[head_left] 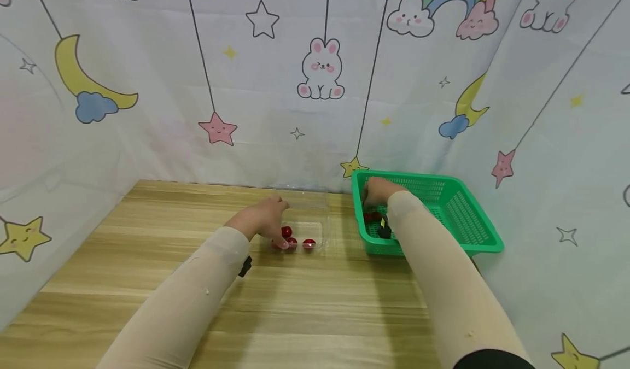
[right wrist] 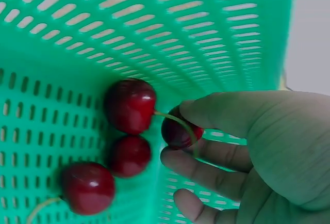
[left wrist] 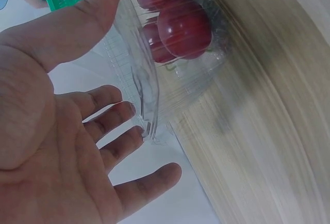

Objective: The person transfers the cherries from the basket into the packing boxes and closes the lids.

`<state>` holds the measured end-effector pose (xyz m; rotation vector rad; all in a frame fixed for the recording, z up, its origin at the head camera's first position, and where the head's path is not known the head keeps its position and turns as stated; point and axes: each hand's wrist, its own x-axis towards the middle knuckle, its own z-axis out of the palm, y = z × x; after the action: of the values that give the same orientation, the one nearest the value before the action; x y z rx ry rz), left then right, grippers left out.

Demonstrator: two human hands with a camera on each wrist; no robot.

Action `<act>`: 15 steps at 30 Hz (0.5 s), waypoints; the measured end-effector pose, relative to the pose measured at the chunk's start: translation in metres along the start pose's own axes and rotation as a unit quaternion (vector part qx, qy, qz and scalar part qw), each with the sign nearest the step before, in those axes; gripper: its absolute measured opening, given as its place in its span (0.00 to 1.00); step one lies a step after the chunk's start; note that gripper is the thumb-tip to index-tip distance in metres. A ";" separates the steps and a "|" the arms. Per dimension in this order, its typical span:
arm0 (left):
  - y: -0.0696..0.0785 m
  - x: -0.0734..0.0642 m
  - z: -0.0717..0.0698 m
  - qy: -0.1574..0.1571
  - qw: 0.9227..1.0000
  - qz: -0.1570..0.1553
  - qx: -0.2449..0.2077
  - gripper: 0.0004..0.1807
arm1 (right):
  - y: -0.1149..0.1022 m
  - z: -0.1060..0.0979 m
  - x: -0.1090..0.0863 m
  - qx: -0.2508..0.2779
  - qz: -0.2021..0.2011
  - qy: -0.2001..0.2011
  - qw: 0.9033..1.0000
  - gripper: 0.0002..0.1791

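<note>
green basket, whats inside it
Three red cherries, plus a fourth cherry pinched by the right hand. In the head view, the right sleeve hides part of the basket.

On the table (head_left: 325, 303), the box (head_left: 311, 230) lies left of the basket (head_left: 479, 216), with the cloth (head_left: 275, 85) behind both. Cherries (head_left: 309, 244) sit in the box, the left hand (head_left: 263, 220) at its left side. Other cherries (right wrist: 88, 188) lie in the basket's left end, beside the right hand (head_left: 381, 190).
</note>
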<state>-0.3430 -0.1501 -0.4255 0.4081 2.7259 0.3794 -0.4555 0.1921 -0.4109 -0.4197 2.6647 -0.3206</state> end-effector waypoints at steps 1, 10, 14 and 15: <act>0.000 0.000 0.000 0.001 1.000 0.000 -0.001 0.63 | 0.000 -0.003 -0.002 0.000 -0.005 0.004 1.000 0.13; 0.002 -0.003 -0.002 0.003 1.000 -0.002 -0.001 0.63 | -0.009 -0.032 -0.020 0.006 -0.037 0.033 0.999 0.22; 0.001 -0.003 -0.002 0.003 1.000 -0.002 -0.003 0.63 | -0.025 -0.040 -0.033 -0.013 -0.042 0.069 0.997 0.11; 0.001 -0.002 -0.002 0.003 1.000 -0.002 -0.004 0.63 | -0.031 -0.041 -0.036 -0.018 -0.041 0.073 0.996 0.12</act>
<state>-0.3413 -0.1503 -0.4226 0.4004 2.7299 0.3919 -0.4353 0.1822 -0.3523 -0.5373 2.8048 -0.3419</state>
